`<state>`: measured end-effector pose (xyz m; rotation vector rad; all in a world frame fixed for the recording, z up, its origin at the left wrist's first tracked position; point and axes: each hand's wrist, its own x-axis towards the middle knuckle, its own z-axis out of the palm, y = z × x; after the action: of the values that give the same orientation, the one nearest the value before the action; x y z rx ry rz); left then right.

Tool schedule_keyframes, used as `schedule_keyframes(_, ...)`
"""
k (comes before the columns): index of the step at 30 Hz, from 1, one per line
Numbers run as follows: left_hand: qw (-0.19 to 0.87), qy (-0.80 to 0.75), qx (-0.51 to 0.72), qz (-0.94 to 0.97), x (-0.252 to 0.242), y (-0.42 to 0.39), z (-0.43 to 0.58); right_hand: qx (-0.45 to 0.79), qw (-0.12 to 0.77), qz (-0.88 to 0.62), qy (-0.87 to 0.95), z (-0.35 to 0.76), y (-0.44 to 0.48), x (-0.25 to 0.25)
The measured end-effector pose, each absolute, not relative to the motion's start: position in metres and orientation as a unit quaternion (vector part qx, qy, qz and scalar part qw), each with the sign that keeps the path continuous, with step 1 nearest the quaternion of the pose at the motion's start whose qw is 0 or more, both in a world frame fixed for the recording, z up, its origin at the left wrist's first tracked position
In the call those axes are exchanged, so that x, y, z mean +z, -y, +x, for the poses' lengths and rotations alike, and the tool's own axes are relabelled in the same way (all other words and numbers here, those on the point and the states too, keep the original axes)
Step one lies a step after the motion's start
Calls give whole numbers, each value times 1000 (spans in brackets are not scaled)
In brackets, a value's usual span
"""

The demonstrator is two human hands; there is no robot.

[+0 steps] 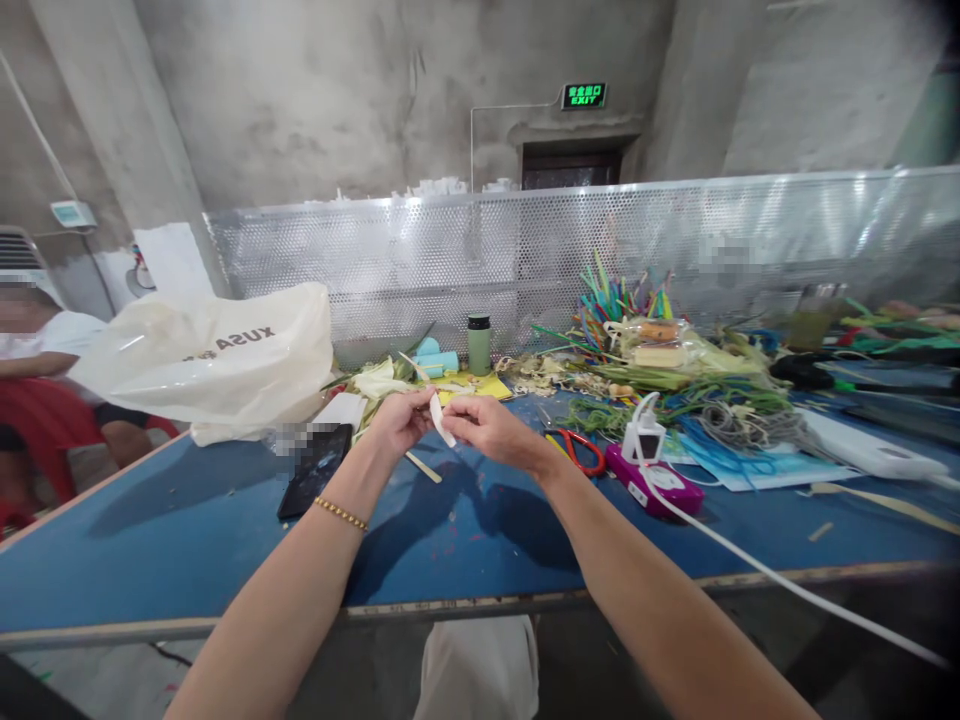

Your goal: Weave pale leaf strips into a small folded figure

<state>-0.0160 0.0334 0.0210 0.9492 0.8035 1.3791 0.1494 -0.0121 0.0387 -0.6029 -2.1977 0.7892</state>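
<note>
Over the middle of the blue table (465,560), my left hand (405,420) and my right hand (480,428) come close together. Both pinch a pale, leaf-like strip (441,418), which looks like a piece of dried husk. The strip slants between my fingertips, with one thin end rising behind my left fingers. Below my hands a narrow straw-coloured strip (424,467) lies on the tabletop. Pale green husks (382,380) are heaped just behind my left hand. My fingers hide part of the held strip.
A tablet (315,472) and a big white plastic bag (217,350) are at left. Behind stands a green bottle (478,345). Red-handled scissors (589,455), a purple power strip (660,485) with a white cable and tangled green cords (630,415) lie at right. Someone sits far left.
</note>
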Motion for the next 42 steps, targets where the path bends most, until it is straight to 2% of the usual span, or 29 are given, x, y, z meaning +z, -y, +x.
schedule_keyframes(7, 513, -340, 682, 394, 17, -37, -18, 406, 218, -217, 860, 178, 9, 51)
schedule_keyframes(11, 407, -373, 690, 468, 18, -31, -14, 312, 393, -346, 793, 171, -8, 42)
schedule_keyframes(14, 357, -385, 662, 534, 18, -24, -6, 230, 406, -356, 810, 157, -19, 28)
schedule_keyframes(17, 412, -354, 631, 554, 18, -20, 1, 223, 425, -346, 806, 149, -22, 21)
schedule_keyframes(21, 567, -290, 616, 464, 18, -22, -2, 248, 442, -300, 808, 146, -18, 21)
schedule_keyframes(24, 631, -293, 590, 409, 19, -26, -9, 225, 441, -277, 823, 144, -17, 21)
schedule_keyframes(35, 621, -351, 620, 326, 21, -33, -14, 210, 340, -235, 886, 145, 0, 26)
schedule_keyframes(42, 611, -389, 610, 321, 22, -33, -17, 189, 352, -182, 898, 140, 12, 29)
